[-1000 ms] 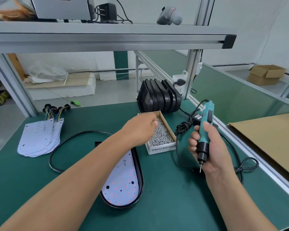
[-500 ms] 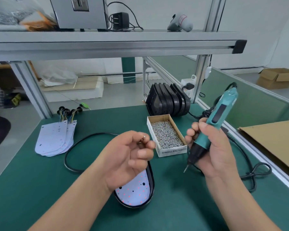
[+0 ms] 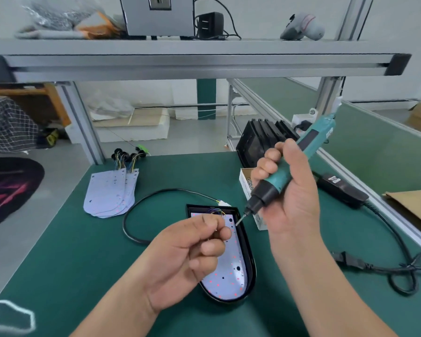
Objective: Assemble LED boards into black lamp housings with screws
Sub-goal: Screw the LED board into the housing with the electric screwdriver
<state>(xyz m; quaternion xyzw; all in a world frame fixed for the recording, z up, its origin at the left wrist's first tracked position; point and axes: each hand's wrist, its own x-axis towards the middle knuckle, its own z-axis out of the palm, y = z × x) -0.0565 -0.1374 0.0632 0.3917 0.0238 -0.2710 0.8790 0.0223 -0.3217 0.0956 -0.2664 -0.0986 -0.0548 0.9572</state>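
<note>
On the green desk (image 3: 83, 251) the LED board (image 3: 229, 276) lies in the black housing (image 3: 250, 268); the left hand (image 3: 185, 259) pinches what looks like a screw (image 3: 216, 229) in its fingers, the right hand (image 3: 292, 203) grips the screwdriver (image 3: 277, 181), so seating the screw on the bit probably comes next.

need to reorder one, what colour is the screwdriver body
Teal screwdriver, black at the nose; the head view shows it best.

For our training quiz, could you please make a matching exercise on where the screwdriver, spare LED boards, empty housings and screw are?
1 screwdriver
2 spare LED boards
3 empty housings
4 screw

A stacked flat at table's left
B pinched in left hand
C gripped in right hand
D standing on edge at table's rear

Pairs: 1-C, 2-A, 3-D, 4-B
</note>
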